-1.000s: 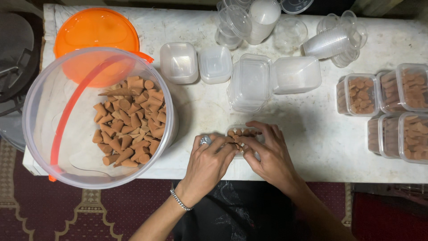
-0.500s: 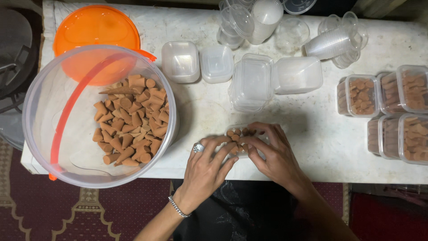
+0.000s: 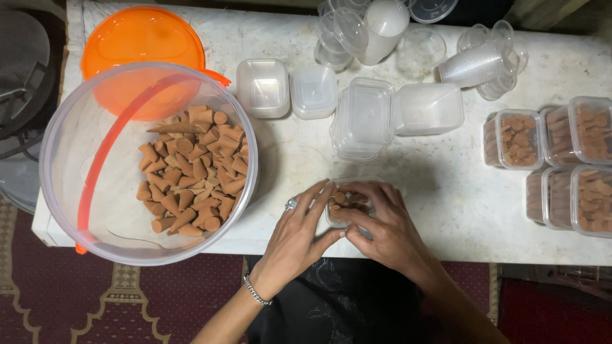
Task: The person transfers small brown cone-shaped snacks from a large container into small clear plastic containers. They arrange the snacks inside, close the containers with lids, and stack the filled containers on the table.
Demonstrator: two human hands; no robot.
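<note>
While both hands curl their fingers around a small clear box [image 3: 341, 202] of brown cones at the worktop's [image 3: 293, 153] near edge, left hand [image 3: 294, 241] steadies it and right hand [image 3: 384, 227] tucks cones in

A white table [image 3: 446, 191] carried the lot. At its left end sat a big clear tub [image 3: 146, 162] of brown cones, an orange lid [image 3: 140, 38] behind it. Empty clear boxes [image 3: 363, 118] ran along the middle, with cups [image 3: 478, 60] at the back, and filled boxes [image 3: 561, 162] crowded the right edge.
</note>
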